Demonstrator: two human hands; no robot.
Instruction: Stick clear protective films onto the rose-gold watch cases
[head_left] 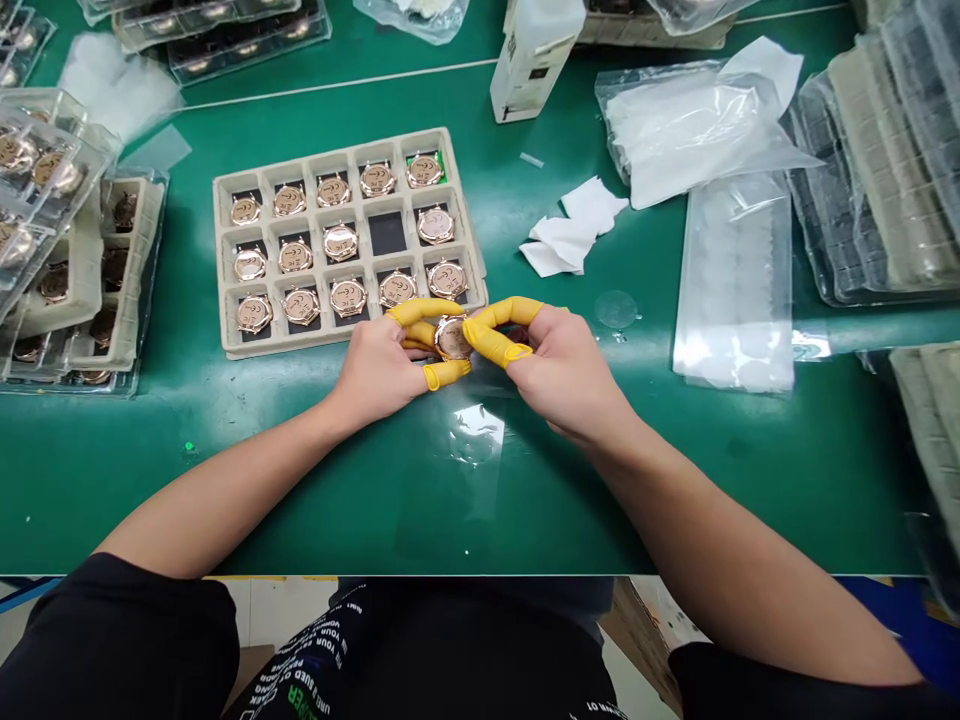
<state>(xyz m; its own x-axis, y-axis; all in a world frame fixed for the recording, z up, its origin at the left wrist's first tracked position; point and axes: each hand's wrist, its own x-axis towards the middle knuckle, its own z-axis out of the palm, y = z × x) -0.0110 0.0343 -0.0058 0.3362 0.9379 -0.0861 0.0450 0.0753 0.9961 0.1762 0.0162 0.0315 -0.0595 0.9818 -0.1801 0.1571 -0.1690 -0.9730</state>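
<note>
Between my two hands is a rose-gold watch case (451,340), its back turned up toward me. My left hand (386,362) grips it from the left side, with yellow finger cots on the fingers and thumb. From the right, my right hand (551,360) holds the case too, its yellow-cotted thumb lying over the back. Just beyond my hands a beige compartment tray (222,270) holds rows of similar watch cases, backs up. One compartment (387,233) in its middle row shows only a black bottom. A clear round film (474,437) lies on the table below my hands.
Stacked trays of watch cases (112,270) stand at the left. Crumpled white wipes (559,245), a bag of wipes (675,130) and a sheet of clear films (735,290) lie to the right. A white bottle (534,65) stands at the back; stacked trays (877,180) occupy the far right.
</note>
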